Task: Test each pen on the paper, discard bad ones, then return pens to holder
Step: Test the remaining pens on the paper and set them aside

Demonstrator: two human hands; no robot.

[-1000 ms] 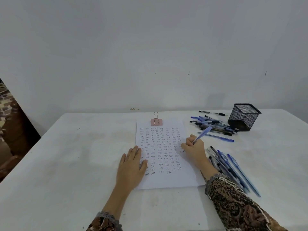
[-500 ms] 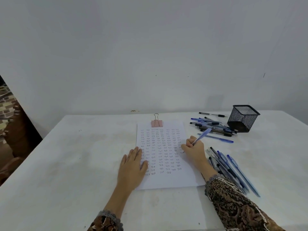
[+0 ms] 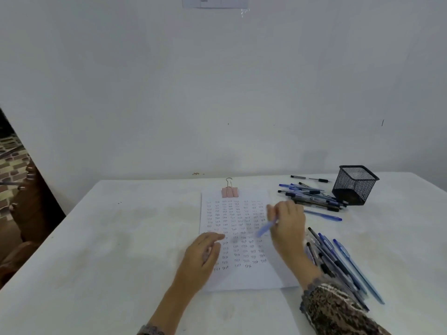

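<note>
A white paper (image 3: 238, 238) covered in rows of small written marks lies on the table, held by a pink binder clip (image 3: 229, 191) at its top edge. My right hand (image 3: 287, 226) holds a blue pen (image 3: 266, 227) above the paper's right side; the pen is blurred and points down to the left. My left hand (image 3: 204, 255) hovers over the paper's left edge with fingers relaxed, also blurred. A black mesh holder (image 3: 354, 184) stands at the back right.
A pile of several blue and black pens (image 3: 312, 197) lies left of the holder, one blue pen (image 3: 323, 215) apart in front. Another group of several pens (image 3: 338, 264) lies right of my right forearm. A dark doorway with patterned floor is at far left.
My right hand has lifted off the paper and swung the pen so its free end points down-left. My left hand has risen from lying flat on the paper.
</note>
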